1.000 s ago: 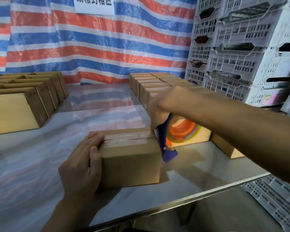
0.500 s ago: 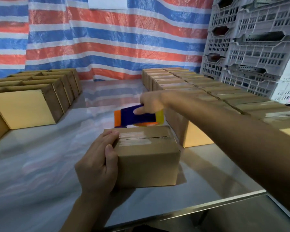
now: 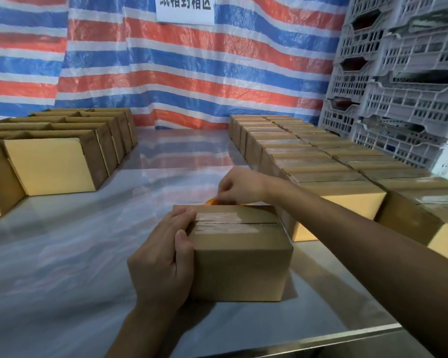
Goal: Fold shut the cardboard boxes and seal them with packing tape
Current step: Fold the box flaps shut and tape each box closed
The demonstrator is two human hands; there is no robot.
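Note:
A small closed cardboard box (image 3: 243,264) stands on the steel table (image 3: 62,254) in front of me, with clear tape (image 3: 225,222) along its top seam. My left hand (image 3: 163,262) grips the box's left end, fingers over the top edge and thumb on the front face. Behind the box, my right hand (image 3: 238,186) holds the tape dispenser (image 3: 211,202). The box hides almost all of the dispenser; only an orange and yellow sliver shows.
Rows of taped boxes (image 3: 321,161) fill the table's right side. Open, unsealed boxes (image 3: 55,151) stand in rows at the left. White plastic crates (image 3: 398,73) are stacked at the far right. A striped tarp (image 3: 192,73) hangs behind. The table's front edge (image 3: 321,339) is close.
My right hand carried the tape dispenser from the box's right end up over the top and down behind the box. My left hand kept its hold on the box.

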